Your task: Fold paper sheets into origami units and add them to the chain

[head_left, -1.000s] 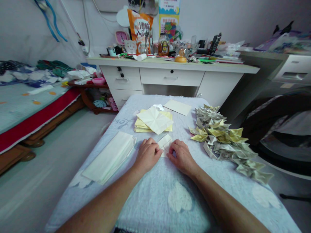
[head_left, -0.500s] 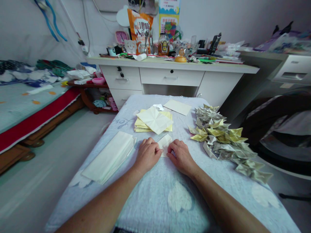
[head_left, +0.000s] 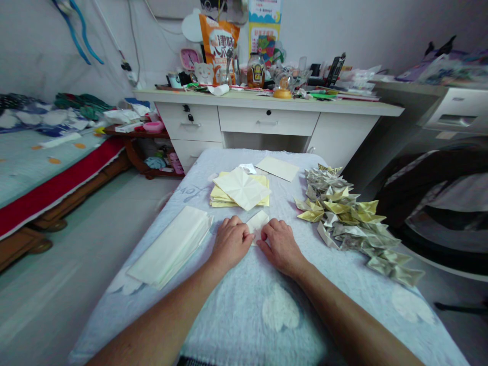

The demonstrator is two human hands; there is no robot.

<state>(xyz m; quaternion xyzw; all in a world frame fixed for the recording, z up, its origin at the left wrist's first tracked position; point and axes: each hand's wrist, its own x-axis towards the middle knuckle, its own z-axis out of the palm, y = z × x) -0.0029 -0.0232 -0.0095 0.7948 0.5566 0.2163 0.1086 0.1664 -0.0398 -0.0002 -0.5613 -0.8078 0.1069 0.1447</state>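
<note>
A small folded sheet of cream paper [head_left: 258, 221] lies on the cloth-covered table between my hands, its near part partly hidden by my fingers. My left hand [head_left: 233, 238] is closed on its left edge, thumb and forefinger pinched together. On the right edge my right hand [head_left: 280, 245] is closed too, fingers curled and thumb pressing the paper. Just beyond, a creased white square of paper [head_left: 244, 188] rests on a stack of yellow paper [head_left: 221, 199]. Left of my left hand lies a pile of long folded white paper [head_left: 171, 246].
Many folded paper pieces [head_left: 351, 216] in grey and yellow line the table's right side. A flat cream sheet [head_left: 277, 168] lies at the far end. Beyond stands a white desk [head_left: 267, 119] with a cluttered top. A bed [head_left: 57, 173] is at left, a washing machine [head_left: 450, 152] at right.
My right hand has shifted very slightly left along the paper, closer to my left hand. The left hand keeps its hold, and the stacks stay as they were.
</note>
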